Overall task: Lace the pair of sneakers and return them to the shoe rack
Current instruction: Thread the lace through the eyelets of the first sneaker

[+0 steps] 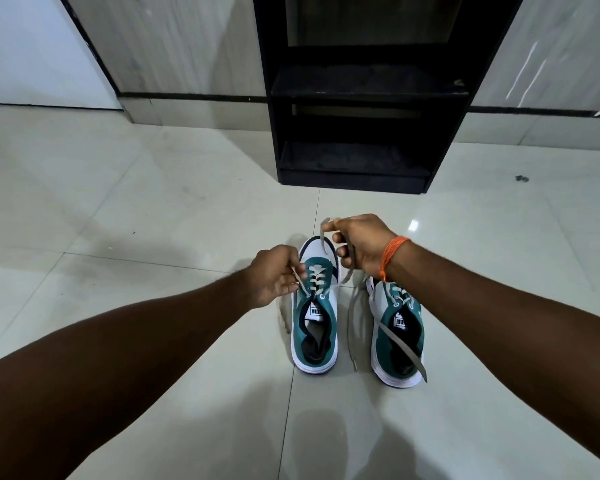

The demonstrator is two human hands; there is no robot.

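Two teal and white sneakers stand side by side on the floor, toes pointing away from me. The left sneaker (315,323) has grey lace crossed through most of its eyelets. My left hand (276,275) pinches one end of that lace beside the upper eyelets. My right hand (361,245), with an orange thread on its wrist, holds the other end of the grey lace (350,261) up above the toe. The right sneaker (397,332) is partly laced, and its loose lace ends trail over its opening and onto the floor.
A black shoe rack (361,95) with bare shelves stands against the wall straight ahead, beyond the sneakers. Glossy pale floor tiles (136,220) spread all around. A small dark speck (521,178) lies on the floor to the right of the rack.
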